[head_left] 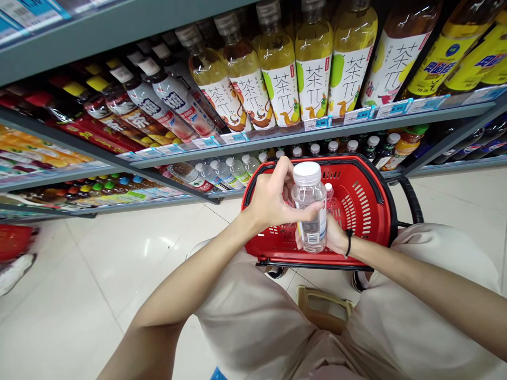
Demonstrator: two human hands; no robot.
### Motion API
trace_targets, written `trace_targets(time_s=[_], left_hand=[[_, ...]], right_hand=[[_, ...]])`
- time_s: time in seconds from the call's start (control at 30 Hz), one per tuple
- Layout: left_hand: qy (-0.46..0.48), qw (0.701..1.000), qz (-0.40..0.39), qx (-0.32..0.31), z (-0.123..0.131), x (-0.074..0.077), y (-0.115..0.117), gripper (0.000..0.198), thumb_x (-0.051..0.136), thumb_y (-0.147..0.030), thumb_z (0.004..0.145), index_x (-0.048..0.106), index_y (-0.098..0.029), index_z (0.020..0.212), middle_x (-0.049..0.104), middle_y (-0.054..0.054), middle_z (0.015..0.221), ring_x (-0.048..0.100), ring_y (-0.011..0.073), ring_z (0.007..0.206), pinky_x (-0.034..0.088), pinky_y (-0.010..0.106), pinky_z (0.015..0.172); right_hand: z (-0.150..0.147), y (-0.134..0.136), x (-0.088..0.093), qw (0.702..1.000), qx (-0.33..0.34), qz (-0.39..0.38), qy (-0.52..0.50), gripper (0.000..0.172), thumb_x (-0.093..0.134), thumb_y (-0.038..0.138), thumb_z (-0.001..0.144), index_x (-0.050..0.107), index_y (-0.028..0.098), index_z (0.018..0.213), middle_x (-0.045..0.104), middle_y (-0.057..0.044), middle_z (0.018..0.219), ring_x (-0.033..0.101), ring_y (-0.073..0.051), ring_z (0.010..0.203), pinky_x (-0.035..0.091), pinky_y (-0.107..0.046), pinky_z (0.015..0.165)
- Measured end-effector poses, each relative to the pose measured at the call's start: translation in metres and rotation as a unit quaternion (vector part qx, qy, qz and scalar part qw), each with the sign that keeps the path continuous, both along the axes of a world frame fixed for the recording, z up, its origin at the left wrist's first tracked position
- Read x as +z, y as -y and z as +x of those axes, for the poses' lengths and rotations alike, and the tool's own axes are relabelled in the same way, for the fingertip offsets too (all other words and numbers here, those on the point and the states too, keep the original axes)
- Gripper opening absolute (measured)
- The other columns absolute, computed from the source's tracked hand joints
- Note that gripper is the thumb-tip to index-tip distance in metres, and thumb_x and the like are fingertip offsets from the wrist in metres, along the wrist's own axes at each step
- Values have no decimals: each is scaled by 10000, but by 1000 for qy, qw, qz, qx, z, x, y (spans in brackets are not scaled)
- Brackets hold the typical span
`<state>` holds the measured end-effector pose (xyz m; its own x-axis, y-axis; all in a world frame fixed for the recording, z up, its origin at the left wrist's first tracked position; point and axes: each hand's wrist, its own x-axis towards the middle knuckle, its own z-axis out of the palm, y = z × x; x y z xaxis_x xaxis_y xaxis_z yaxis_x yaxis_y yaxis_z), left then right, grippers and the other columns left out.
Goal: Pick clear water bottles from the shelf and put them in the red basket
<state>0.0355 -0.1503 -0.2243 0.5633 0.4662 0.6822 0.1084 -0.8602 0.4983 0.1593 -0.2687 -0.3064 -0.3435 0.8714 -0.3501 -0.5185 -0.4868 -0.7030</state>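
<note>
A clear plastic bottle [312, 211] with a white cap and a barcode on its label is held upright over the red shopping basket [366, 182]. My left hand [271, 194] grips its upper part, thumb across the front and fingers bent behind it. Lower down, my right hand [335, 235] wraps round the back of the bottle, its fingers partly hidden. A black band circles my right wrist. Inside the basket, just behind the held bottle, another small bottle [328, 191] with a white cap shows in part.
Shelves ahead carry rows of tea bottles [279, 84], with price tags [358, 114] along the edge. Smaller bottles [225, 171] line the shelf below. The basket's black handle [412, 200] sticks out at right. A beige stool [322, 311] stands between my legs. Another person's shoe [16, 274] is at far left.
</note>
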Motion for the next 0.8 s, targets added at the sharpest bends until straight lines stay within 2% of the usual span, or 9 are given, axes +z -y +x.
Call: trace_targets(time_s=[0.2,0.43,0.8], left_hand=[[1,1000,-3,-1,0,-2,-1,650,805,-692,707,370,-245,892,374,-102,648,322,61,488,239,231,430],[-2,1000,-12,-11,0,-1,-2,646,811,-677,707,368,-246,897,376,-107,644,318,55,477,240,223,416],[-4,1000,-10,-9,-1,-1,-2,580,785,-626,736,375,-247,893,401,-98,642,334,66,486,257,229,433]], right_hand=[[-1,1,-3,1000,-11,-5,-4,611,566,813,773,638,207,785,687,-133,671,739,-323,780,630,-383,624],[-1,0,0,1000,-6,-14,-7,653,616,850,706,657,204,794,687,-125,676,743,-326,780,641,-414,679],[0,1,-2,1000,-6,-11,0,643,573,829,754,680,200,825,674,-121,674,730,-318,775,622,-403,674]])
